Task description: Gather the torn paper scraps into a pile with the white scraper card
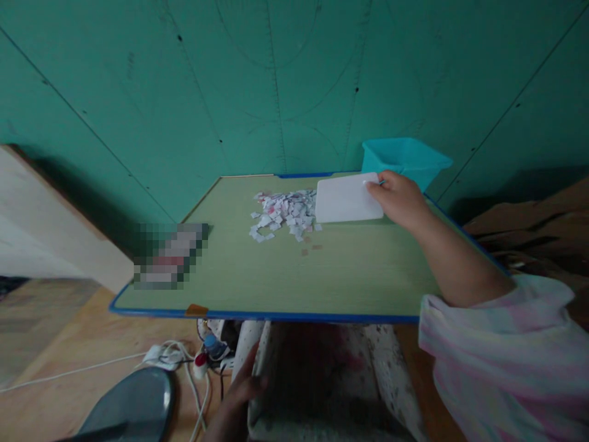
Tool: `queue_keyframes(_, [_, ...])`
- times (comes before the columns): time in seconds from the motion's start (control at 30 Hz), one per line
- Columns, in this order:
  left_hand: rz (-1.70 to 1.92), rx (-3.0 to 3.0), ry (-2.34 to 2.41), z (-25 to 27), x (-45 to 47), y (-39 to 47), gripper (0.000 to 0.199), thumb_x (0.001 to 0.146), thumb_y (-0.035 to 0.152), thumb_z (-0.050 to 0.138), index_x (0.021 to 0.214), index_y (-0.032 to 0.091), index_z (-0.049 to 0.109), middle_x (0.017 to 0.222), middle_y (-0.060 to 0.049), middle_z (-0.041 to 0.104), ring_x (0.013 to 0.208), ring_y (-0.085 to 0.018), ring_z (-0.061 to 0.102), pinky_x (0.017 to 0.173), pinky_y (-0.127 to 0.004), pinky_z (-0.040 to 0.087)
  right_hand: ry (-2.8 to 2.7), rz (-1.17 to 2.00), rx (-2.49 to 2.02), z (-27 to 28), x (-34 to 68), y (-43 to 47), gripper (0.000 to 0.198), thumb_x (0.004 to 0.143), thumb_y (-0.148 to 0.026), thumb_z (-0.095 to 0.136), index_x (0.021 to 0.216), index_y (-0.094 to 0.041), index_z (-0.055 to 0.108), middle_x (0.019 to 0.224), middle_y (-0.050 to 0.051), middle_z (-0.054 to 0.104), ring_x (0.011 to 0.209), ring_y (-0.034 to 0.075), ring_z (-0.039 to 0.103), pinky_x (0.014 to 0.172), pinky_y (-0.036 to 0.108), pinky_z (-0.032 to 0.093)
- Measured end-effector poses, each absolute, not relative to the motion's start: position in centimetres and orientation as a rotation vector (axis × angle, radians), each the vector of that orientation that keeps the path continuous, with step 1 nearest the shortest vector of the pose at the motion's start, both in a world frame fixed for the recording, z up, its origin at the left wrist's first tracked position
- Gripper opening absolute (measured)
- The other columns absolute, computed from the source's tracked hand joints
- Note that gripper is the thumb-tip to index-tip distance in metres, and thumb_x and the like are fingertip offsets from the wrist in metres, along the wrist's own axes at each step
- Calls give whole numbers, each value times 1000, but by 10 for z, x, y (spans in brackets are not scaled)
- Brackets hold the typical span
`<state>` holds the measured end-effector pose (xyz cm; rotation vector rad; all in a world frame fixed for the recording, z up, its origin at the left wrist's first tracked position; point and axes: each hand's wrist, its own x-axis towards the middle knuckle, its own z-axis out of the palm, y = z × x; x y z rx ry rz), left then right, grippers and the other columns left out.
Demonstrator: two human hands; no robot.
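Observation:
My right hand (399,195) grips the right end of a thin white rectangular board (347,199) with rounded corners, thumb on top. The board is held over the table at the right side of a heap of small cut paper pieces (289,212), hiding part of it. Several darker scraps lie just in front of the heap. Below the table's front edge, my left hand (246,383) grips the left rim of an open whitish container (260,374) with dark specks. The container's inside is dark, with a reddish tint.
The pale green table (368,276) has a blue edge and backs onto a green wall. A turquoise bin (405,156) stands at its back right. A blurred-out flat object (172,258) lies at the left. White cables (193,380) and a grey stool seat (133,405) are below.

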<state>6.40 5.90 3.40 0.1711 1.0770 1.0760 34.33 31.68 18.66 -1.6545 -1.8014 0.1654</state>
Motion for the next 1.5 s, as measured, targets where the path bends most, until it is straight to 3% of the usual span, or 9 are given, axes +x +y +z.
queue_keyframes(0.07, [1081,211,1029,44,66,58,68,64,17,62,129,22,42,98,-3,72,104,-28,59,78,-36,48,-1816,209,-1642,187,342,316,18,77,-37,46,69,-20,46,61,2,52,56,16,47,51,28,24])
queue_keyframes(0.17, [1064,218,991,57,68,58,65,69,12,56,130,24,40,99,-3,71,102,-27,60,79,-36,48,-1836,294,-1591,185,338,315,19,77,-37,46,69,-20,45,61,1,53,56,15,47,51,27,26])
queue_keyframes(0.33, [1113,203,931,54,69,63,59,68,14,57,126,23,47,96,-3,72,103,-28,59,79,-37,48,-1891,456,-1506,177,328,312,19,79,-38,45,72,-20,46,63,0,55,55,13,46,50,26,27])
queue_keyframes(0.9, [1024,229,1087,49,71,56,55,73,20,55,126,30,47,97,1,73,96,-24,64,80,-34,47,-1919,333,-1403,174,321,308,19,80,-38,44,74,-20,46,65,1,56,59,13,48,54,26,28])
queue_keyframes(1.0, [1019,212,1114,49,71,55,53,72,19,57,124,29,50,92,1,74,95,-25,64,80,-35,48,-1928,305,-1464,176,322,309,19,78,-36,45,69,-19,46,60,0,52,57,13,45,52,26,26])
queue_keyframes(1.17, [1053,183,1070,51,72,55,51,72,15,55,121,28,53,80,2,75,91,-24,66,77,-34,49,-1976,550,-1473,173,324,313,20,76,-37,46,70,-19,50,59,0,51,56,13,44,50,26,26])
queue_keyframes(1.33, [1103,201,1026,50,74,59,55,69,9,54,122,22,50,66,2,73,90,-24,66,71,-31,50,-1906,504,-1529,174,328,317,19,75,-35,48,64,-19,46,54,-1,47,51,12,43,48,26,27])
queue_keyframes(1.5, [1041,205,981,56,74,57,55,79,9,44,131,25,38,84,1,74,95,-22,64,75,-33,49,-2012,778,-1580,180,327,307,15,79,-28,48,67,-20,46,45,-4,47,45,11,46,48,25,33])
